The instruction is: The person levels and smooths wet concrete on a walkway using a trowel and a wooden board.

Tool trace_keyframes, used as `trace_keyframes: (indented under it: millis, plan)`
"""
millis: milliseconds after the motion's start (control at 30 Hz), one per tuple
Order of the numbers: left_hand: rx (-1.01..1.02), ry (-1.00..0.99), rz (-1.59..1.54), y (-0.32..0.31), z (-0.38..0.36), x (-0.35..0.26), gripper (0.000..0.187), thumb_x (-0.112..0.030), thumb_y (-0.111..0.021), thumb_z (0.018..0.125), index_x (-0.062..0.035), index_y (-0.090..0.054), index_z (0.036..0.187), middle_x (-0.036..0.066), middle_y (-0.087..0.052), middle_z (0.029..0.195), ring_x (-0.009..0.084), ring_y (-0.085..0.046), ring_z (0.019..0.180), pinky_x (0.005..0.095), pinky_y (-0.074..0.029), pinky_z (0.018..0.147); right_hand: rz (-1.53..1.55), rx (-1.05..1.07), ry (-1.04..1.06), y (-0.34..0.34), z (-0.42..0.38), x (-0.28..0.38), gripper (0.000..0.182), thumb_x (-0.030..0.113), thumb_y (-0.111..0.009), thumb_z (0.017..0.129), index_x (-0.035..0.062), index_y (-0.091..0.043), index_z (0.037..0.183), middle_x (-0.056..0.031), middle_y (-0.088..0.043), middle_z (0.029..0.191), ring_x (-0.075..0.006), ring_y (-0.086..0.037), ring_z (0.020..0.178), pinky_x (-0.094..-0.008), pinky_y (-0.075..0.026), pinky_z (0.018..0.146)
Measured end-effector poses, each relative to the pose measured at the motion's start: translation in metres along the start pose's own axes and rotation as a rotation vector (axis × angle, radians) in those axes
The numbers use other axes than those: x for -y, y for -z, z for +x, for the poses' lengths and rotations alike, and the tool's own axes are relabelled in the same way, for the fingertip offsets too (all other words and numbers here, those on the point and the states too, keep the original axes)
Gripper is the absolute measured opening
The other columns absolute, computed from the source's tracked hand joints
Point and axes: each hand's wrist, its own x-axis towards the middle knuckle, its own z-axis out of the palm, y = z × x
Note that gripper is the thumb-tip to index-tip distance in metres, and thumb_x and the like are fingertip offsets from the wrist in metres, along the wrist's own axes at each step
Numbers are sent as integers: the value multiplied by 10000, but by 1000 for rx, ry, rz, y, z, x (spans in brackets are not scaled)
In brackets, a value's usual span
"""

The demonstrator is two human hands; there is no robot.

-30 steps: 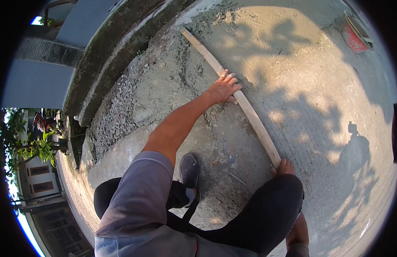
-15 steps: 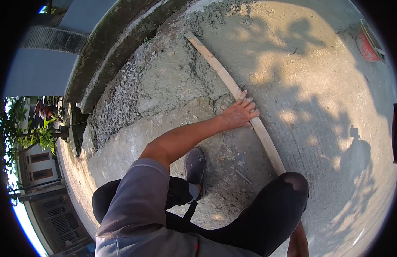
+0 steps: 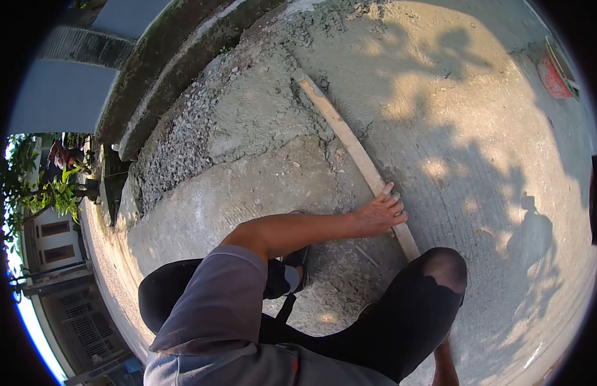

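Observation:
A long, narrow wooden board point(image 3: 340, 128) lies slantwise over grey, wet-looking concrete point(image 3: 376, 83). My left hand point(image 3: 379, 213) is closed around the board toward its near end, fingers over the far edge. The board's near end disappears behind my raised knee point(image 3: 433, 276). Of my right arm, only the forearm point(image 3: 445, 367) shows below that knee; the hand and its fingers are hidden. Rough, lumpy concrete point(image 3: 266, 109) lies left of the board, and a smoother surface point(image 3: 466, 212) stretches to its right.
Loose gravel point(image 3: 183, 141) runs beside a mossy curb point(image 3: 144, 83) at the upper left. A red bucket point(image 3: 554, 74) stands at the far right. A thin stick point(image 3: 367, 255) lies near my shoe point(image 3: 297, 257). Green plants point(image 3: 60, 193) and a building are at the left.
The board has slid toward me, its far end moving down and slightly right. My left hand has moved the same way with it, still gripping.

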Motion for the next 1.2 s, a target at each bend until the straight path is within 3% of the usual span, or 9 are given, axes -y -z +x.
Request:
trace_keyframes:
  millis: [167,300,467,600,633,733,767,1000,1200]
  plan:
    - [-38,82,143,25,-31,116,667,-547,-647,929,-124,-541,1433,165,-561,1301,373,-444,1392,645,-151,1248,27,-81,149,38,92,121,436,311,-619,985,10,-534,1289,-213,-611,1216,-389,-611,1105,-485,-491,969]
    - [25,157,222,36,-34,161,720,-605,-616,911,-127,-537,1442,162,-551,1312,368,-439,1396,631,-158,1248,48,-122,209,46,100,130,442,320,-607,994,4,-530,1293,-214,-613,1211,-389,-614,1097,-487,-492,966]
    - [-61,49,86,10,4,31,650,-540,-663,926,-134,-534,1417,140,-567,1242,360,-483,1322,627,-193,1235,65,-95,165,12,26,-13,450,331,-592,1005,-4,-526,1298,-216,-614,1205,-390,-618,1088,-489,-493,963]
    - [-257,13,45,-34,57,-106,537,-335,-714,907,-104,-555,1365,129,-579,1224,343,-535,1241,661,-258,1195,5,-65,219,7,-16,-137,457,340,-580,1014,-10,-522,1301,-217,-616,1200,-390,-621,1080,-491,-494,960]
    - [-290,13,20,-39,64,-113,539,-329,-718,897,-104,-557,1360,129,-581,1223,343,-539,1236,662,-267,1188,-272,-53,227,25,-24,-141,424,292,-548,1046,-3,-538,1351,-188,-654,1229,-342,-660,1102,-459,-523,958]
    - [-326,7,-20,-39,63,-110,550,-335,-724,887,-103,-560,1357,129,-583,1217,345,-548,1221,660,-292,1167,-22,-25,244,23,-8,-144,677,576,-608,933,-38,-485,1190,-296,-526,1130,-516,-517,1071,-571,-434,968]
    - [-303,9,-16,-34,52,-95,556,-354,-721,895,-102,-559,1364,131,-582,1213,346,-548,1216,656,-298,1161,139,-12,223,17,1,-145,690,574,-613,932,-40,-490,1224,-293,-532,1176,-505,-524,1104,-558,-435,991]
    - [-112,97,78,9,-14,76,681,-512,-690,922,-98,-520,1435,140,-557,1225,352,-488,1276,633,-255,1185,-25,7,143,43,76,43,702,553,-627,930,-42,-488,1276,-271,-531,1259,-467,-525,1169,-526,-430,1027]
    - [-122,95,152,10,-19,53,639,-507,-672,943,-116,-526,1427,125,-553,1224,331,-498,1268,628,-229,1211,-66,40,110,52,74,96,716,536,-640,927,-43,-486,1320,-252,-530,1330,-435,-526,1225,-499,-425,1058]
